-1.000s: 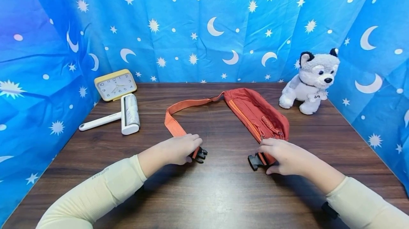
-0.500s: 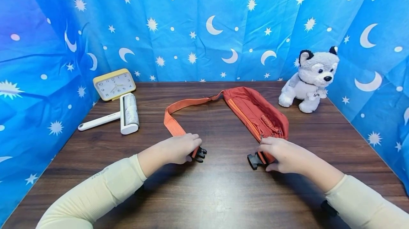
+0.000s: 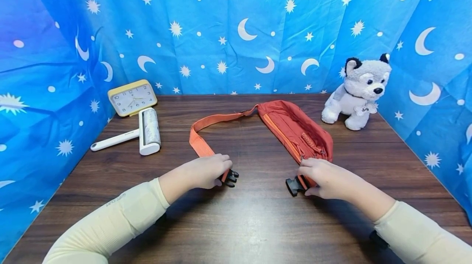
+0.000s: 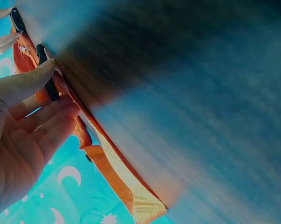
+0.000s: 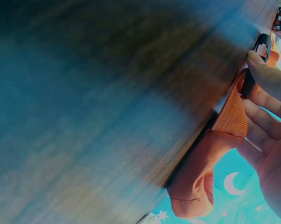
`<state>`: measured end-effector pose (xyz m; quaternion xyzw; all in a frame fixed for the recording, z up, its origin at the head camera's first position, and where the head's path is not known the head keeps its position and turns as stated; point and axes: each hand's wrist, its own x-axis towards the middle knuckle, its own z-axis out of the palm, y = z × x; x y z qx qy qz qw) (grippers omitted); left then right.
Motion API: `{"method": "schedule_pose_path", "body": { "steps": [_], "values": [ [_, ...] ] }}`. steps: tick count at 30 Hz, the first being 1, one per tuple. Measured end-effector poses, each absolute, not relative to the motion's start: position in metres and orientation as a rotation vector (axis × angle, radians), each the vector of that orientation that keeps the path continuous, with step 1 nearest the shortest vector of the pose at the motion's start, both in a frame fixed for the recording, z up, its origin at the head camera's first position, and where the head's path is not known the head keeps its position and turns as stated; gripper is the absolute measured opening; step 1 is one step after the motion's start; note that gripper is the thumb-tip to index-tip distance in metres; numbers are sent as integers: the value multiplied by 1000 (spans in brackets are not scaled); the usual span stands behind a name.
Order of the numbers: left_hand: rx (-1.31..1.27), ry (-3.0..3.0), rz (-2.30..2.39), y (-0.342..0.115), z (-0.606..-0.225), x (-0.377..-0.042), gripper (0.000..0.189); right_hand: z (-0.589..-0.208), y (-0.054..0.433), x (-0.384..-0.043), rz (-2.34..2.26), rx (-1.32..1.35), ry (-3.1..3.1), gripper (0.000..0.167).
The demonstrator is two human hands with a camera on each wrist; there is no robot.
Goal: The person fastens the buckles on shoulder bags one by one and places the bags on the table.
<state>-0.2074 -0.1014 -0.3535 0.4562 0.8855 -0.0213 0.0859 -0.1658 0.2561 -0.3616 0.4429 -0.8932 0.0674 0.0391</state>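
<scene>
A red waist bag (image 3: 295,127) lies on the table, its orange strap (image 3: 210,120) curving out to the left. My left hand (image 3: 204,172) pinches the strap end by the black prong buckle half (image 3: 231,177); in the left wrist view the thumb lies against that buckle (image 4: 48,77). On the right, my right hand (image 3: 330,180) holds the bag's short end by the black socket buckle half (image 3: 293,186). The right wrist view has the thumb on this buckle piece (image 5: 261,46) with fingers behind it. Both buckle halves are apart and face each other.
A yellow alarm clock (image 3: 132,97) stands at the back left, with a white lint roller (image 3: 149,131) in front of it. At the back right sits a grey plush dog (image 3: 363,92). Blue star-patterned cloth (image 3: 221,30) encloses the wooden table (image 3: 250,223).
Almost nothing differs. The head view has shifted very slightly, while both hands keep their hold on the buckle ends in the same places.
</scene>
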Motion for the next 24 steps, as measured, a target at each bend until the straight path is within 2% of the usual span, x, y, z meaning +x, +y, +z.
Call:
{"method": "schedule_pose_path", "body": {
  "steps": [24],
  "values": [
    [1449, 2705, -15, -105, -353, -207, 27, -362, 256, -166, 234, 1346, -2660, 40]
  ]
}}
